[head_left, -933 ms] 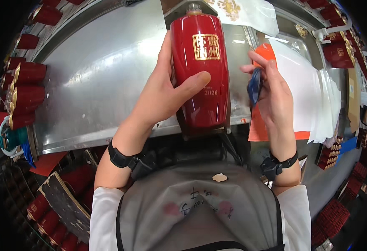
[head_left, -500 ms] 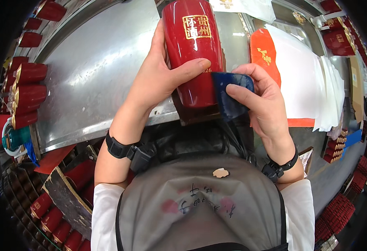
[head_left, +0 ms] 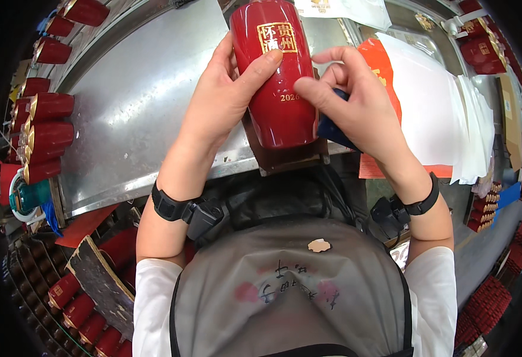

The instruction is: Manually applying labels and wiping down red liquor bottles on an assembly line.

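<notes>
A glossy dark-red bottle [head_left: 282, 119] with gold lettering and a gold frame lies before me at the far edge of view, its narrower end toward me. My left hand [head_left: 228, 89] grips it from the left, thumb across its front just under the gold frame. At its right side, my right hand [head_left: 356, 98] has thumb and forefinger apart, close to or touching the bottle beside the smaller gold print. A flexible dark-blue scraper [head_left: 337, 132] is tucked under the right palm, mostly hidden, apparently held by the curled fingers.
Under the bottle is a brown block [head_left: 276, 159] at the front edge of the metal table [head_left: 136, 107]. White sheets [head_left: 424, 113] on an orange-red sheet [head_left: 380, 65] lie to the right. Several red bottles [head_left: 50, 137] stand at left; a worn board [head_left: 100, 276] leans lower left.
My left thumb has moved up the bottle toward the gold frame. My right thumb and forefinger have come off the scraper and moved up to the bottle's side; the scraper now sits under the palm.
</notes>
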Action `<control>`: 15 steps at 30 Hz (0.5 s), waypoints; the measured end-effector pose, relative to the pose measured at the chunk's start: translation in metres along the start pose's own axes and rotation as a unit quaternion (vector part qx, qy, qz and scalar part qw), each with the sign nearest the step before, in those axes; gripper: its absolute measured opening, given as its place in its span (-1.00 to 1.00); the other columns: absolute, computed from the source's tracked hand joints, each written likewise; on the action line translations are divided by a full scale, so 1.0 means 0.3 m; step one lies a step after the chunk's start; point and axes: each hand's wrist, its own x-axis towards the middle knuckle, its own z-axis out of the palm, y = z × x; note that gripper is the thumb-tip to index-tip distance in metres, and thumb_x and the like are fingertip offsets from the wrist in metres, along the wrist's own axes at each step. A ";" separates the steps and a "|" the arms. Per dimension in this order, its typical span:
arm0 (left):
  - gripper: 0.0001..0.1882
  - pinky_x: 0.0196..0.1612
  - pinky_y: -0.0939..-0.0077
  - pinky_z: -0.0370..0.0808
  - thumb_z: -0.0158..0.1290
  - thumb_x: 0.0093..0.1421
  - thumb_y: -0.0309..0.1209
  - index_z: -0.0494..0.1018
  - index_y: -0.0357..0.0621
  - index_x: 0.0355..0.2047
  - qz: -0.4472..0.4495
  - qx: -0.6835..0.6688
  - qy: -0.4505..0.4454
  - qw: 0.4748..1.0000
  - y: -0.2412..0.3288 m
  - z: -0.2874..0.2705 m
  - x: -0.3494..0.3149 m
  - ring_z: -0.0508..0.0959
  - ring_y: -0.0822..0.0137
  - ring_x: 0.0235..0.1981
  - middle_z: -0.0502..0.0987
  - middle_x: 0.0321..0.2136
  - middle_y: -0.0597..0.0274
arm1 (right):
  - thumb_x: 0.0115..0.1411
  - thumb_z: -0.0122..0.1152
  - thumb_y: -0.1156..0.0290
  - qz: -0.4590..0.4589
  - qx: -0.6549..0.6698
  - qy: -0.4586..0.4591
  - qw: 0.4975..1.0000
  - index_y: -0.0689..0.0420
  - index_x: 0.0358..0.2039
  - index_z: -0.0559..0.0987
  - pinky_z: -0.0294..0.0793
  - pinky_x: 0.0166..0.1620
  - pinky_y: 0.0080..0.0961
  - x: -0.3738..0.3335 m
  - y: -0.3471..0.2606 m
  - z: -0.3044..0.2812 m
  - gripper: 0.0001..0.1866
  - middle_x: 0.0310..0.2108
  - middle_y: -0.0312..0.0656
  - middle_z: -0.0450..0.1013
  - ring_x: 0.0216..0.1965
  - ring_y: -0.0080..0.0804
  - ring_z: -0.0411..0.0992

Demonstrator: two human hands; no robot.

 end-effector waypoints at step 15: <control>-0.40 0.06 0.47 0.47 0.21 0.21 -0.32 0.24 -0.25 0.17 0.012 0.010 0.004 1.000 -0.001 0.005 0.003 0.51 0.39 -0.03 0.50 -0.04 0.13 | -0.01 0.51 0.18 -0.006 0.064 -0.041 0.997 0.27 0.16 0.33 0.41 -0.39 -0.72 0.012 0.011 -0.006 -0.19 -0.55 -0.42 0.33 -0.49 -0.72 0.35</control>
